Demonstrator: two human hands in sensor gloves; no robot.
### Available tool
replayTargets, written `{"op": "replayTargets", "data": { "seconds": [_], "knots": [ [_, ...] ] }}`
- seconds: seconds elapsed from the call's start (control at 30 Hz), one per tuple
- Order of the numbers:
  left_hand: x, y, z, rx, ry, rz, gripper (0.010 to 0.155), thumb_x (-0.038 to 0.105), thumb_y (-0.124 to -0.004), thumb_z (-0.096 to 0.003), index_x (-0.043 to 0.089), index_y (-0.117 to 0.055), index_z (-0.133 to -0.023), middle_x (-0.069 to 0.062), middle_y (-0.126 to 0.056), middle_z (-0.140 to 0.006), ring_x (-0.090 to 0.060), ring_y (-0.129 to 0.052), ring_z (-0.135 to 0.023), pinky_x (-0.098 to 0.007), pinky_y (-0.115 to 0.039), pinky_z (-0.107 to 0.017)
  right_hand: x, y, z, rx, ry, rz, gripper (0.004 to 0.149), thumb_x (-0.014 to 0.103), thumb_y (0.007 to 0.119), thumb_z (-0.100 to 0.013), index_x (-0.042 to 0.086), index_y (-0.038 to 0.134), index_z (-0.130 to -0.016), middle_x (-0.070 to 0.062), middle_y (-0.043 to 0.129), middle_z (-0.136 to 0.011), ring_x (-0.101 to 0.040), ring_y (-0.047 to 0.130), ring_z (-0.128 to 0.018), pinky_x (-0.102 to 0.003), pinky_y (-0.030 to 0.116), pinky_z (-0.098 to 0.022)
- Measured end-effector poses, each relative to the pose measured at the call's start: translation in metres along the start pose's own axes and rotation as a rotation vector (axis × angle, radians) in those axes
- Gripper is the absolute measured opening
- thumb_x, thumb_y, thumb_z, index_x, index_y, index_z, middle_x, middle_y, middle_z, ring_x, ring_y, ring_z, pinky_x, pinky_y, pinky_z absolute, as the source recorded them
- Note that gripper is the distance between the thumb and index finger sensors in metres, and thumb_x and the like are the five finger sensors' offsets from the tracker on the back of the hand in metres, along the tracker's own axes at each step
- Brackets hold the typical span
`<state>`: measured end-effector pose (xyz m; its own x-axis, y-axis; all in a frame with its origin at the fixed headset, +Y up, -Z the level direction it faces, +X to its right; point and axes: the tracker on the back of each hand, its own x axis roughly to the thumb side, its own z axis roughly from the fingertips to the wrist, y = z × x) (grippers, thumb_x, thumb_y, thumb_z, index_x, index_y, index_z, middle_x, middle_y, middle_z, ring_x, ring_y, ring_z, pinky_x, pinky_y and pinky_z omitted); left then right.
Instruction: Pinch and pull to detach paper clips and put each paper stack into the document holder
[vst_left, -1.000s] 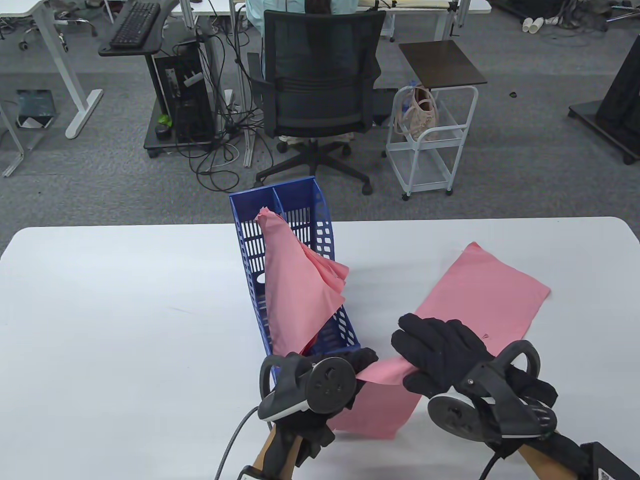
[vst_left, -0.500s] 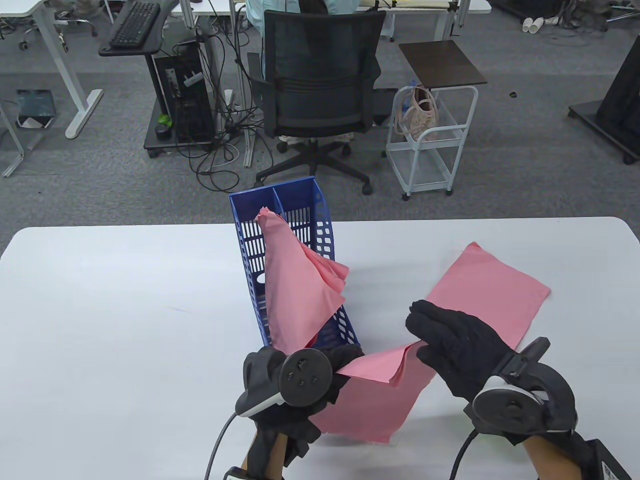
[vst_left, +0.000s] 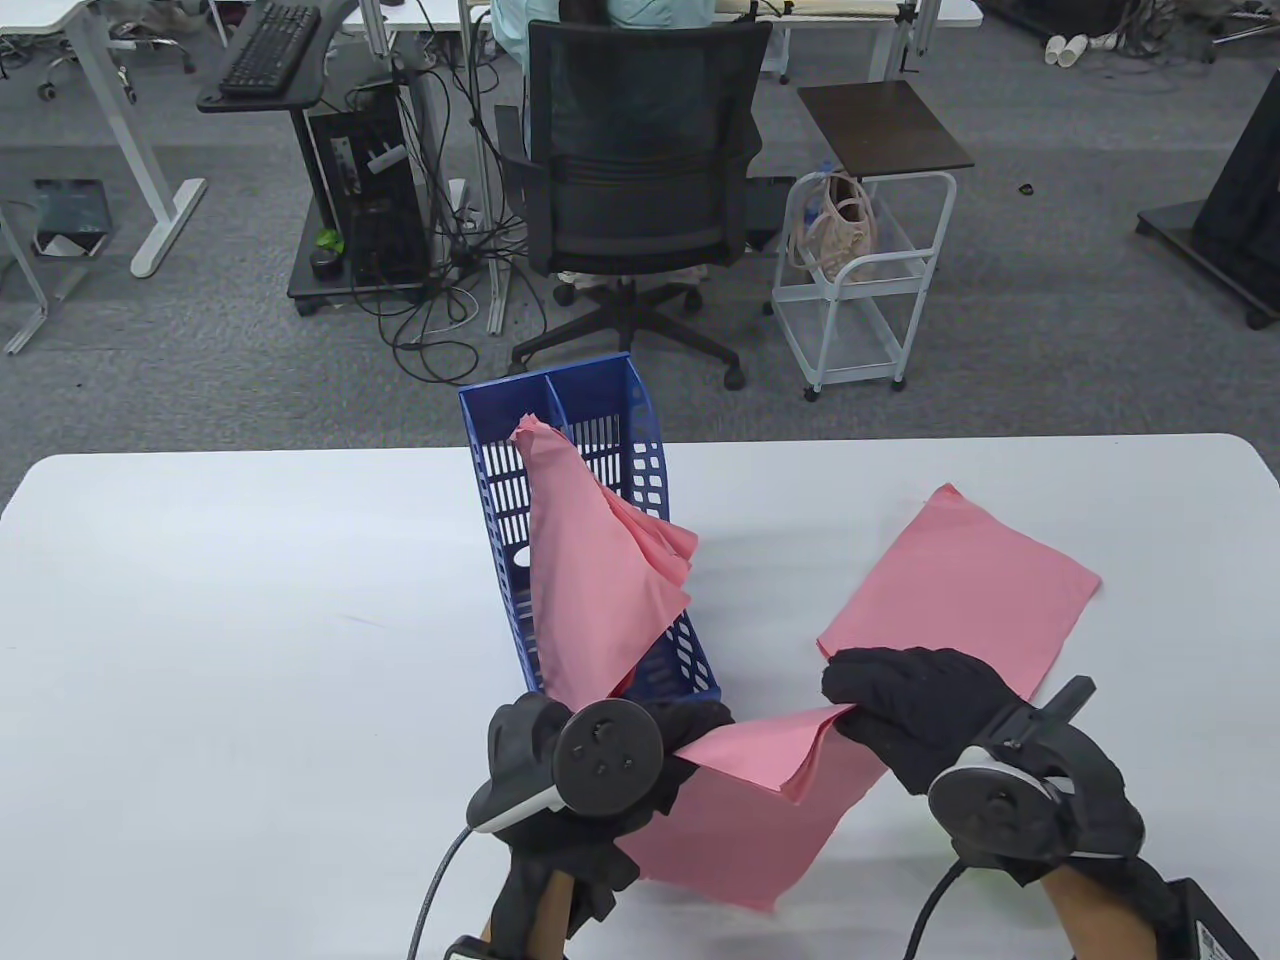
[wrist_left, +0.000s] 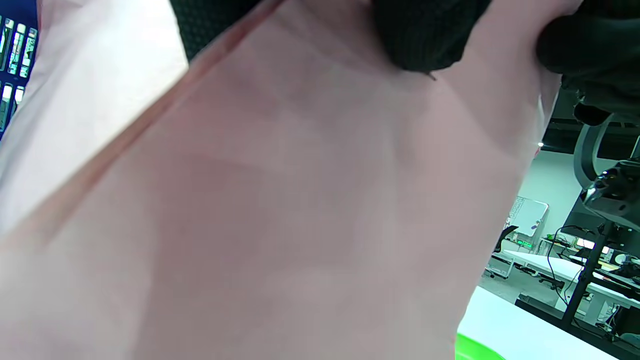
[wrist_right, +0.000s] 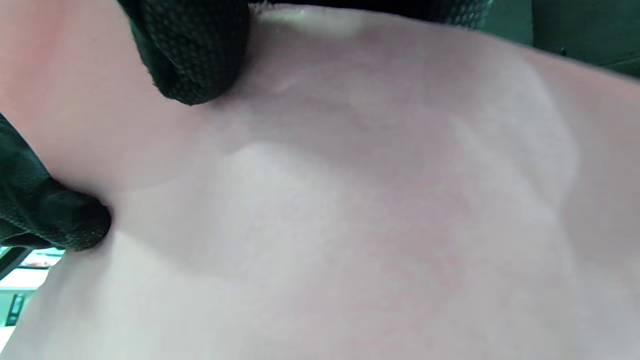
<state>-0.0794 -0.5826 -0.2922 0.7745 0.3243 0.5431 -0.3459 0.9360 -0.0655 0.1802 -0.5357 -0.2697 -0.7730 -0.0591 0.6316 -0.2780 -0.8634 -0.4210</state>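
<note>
A pink paper stack (vst_left: 750, 810) is held between both hands just above the table's near edge, its far edge lifted. My left hand (vst_left: 697, 728) grips the stack's left corner beside the holder. My right hand (vst_left: 848, 702) pinches the raised far edge. The blue document holder (vst_left: 655, 470) stands in the table's middle with pink sheets (vst_left: 590, 570) slumped in it. In the left wrist view the pink paper (wrist_left: 300, 200) fills the frame under my fingers (wrist_left: 425, 35). In the right wrist view the paper (wrist_right: 350, 225) bends under my fingers (wrist_right: 195, 50). No paper clip shows.
A second pink stack (vst_left: 970, 580) lies flat on the white table (vst_left: 250, 620), right of the holder and just beyond my right hand. An office chair (vst_left: 640, 200) and a white cart (vst_left: 860, 290) stand on the floor behind the table.
My right hand went from lying flat on the near stack to pinching its far edge, which has risen off the table. My left hand and the stack shifted slightly left and nearer.
</note>
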Motion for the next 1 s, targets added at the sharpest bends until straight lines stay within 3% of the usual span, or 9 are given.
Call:
{"op": "replayTargets", "data": {
  "seconds": [0.4, 0.6, 0.73, 1.0],
  "knots": [
    [0.0, -0.001, -0.001, -0.007, 0.017, -0.03, 0.043, 0.037, -0.07, -0.0544, 0.027, -0.083, -0.094, 0.0, -0.101, -0.08, -0.02, -0.108, -0.063, -0.037, -0.09, -0.051, -0.013, -0.003, 0.012, 0.005, 0.065, 0.002, 0.035, 0.038, 0.072, -0.054, 0.027, 0.078, -0.086, -0.003, 0.092, -0.087, -0.021, 0.1, -0.065, -0.035, 0.082, -0.055],
    [-0.013, 0.003, 0.003, 0.021, 0.099, -0.062, 0.044, 0.037, -0.069, -0.0554, 0.024, -0.082, -0.095, -0.001, -0.101, -0.079, -0.019, -0.108, -0.061, -0.035, -0.09, -0.05, -0.036, -0.005, 0.03, -0.011, 0.213, 0.057, 0.036, 0.037, 0.07, -0.055, 0.025, 0.077, -0.088, -0.006, 0.089, -0.089, -0.024, 0.099, -0.067, -0.037, 0.08, -0.056],
    [-0.015, 0.005, 0.005, 0.061, 0.124, -0.069, 0.044, 0.036, -0.068, -0.0562, 0.023, -0.081, -0.096, -0.002, -0.101, -0.079, -0.019, -0.108, -0.061, -0.035, -0.09, -0.05, -0.056, 0.01, 0.05, 0.082, 0.319, 0.075, 0.036, 0.035, 0.069, -0.055, 0.024, 0.077, -0.088, -0.008, 0.089, -0.09, -0.025, 0.098, -0.069, -0.039, 0.079, -0.057],
    [-0.016, 0.006, 0.006, 0.099, 0.137, -0.066, 0.044, 0.036, -0.068, -0.0563, 0.022, -0.081, -0.096, -0.002, -0.101, -0.079, -0.02, -0.108, -0.06, -0.036, -0.09, -0.049, -0.101, 0.075, 0.108, 0.408, 0.58, 0.038, 0.038, 0.033, 0.067, -0.057, 0.022, 0.075, -0.092, -0.011, 0.085, -0.095, -0.03, 0.095, -0.074, -0.042, 0.076, -0.061]
  ]
}}
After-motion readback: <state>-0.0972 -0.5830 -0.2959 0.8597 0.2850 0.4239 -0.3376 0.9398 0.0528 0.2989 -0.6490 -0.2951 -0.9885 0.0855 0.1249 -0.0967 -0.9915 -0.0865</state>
